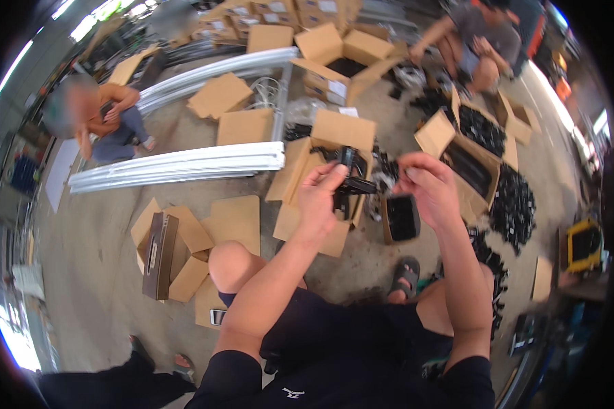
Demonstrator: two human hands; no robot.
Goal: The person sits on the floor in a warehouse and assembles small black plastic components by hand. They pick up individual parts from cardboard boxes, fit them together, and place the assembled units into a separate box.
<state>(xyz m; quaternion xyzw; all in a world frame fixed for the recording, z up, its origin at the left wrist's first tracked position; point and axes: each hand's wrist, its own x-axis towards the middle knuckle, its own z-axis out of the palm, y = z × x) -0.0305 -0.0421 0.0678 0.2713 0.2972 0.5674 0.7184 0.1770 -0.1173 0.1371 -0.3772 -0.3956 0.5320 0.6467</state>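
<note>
Black plastic part, small and angular, between both hands.

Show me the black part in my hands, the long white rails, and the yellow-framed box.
black part (353, 184), head view, its middle between both hands
long white rails (184, 164), head view, mid-length of the bundle
yellow-framed box (570, 240), head view, its yellow rim

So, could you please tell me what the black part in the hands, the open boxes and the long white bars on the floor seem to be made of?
Black part, held by left hand and right hand: probably moulded plastic, dark, slightly glossy.
Open boxes: corrugated cardboard, matt brown with folded flaps.
Long white bars: likely painted or coated metal, or plastic; smooth, straight, pale sheen.
</note>
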